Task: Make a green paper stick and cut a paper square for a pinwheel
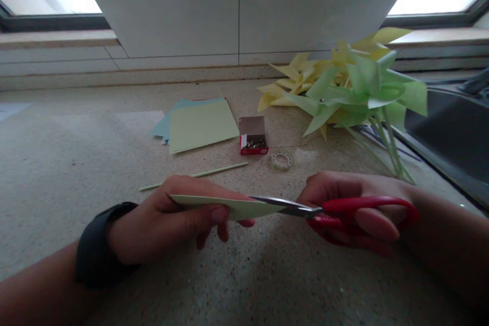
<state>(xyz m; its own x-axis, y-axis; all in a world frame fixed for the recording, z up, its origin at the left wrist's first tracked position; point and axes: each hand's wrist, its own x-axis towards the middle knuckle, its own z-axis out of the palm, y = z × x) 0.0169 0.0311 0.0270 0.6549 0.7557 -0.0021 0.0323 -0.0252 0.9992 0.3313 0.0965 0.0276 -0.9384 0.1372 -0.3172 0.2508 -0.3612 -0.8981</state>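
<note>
Speckled countertop (76, 163) under window sills; left hand (168, 221) pinches green paper (237, 208), right hand (359, 214) grips red scissors (344, 211)

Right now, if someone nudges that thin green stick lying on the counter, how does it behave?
The green stick looks long, thin and round, so it would probably roll sideways on the smooth speckled counter at a light push. It seems very light, likely skidding rather than resisting. Being so slender, it may flex or kink if lifted by one end.
</note>
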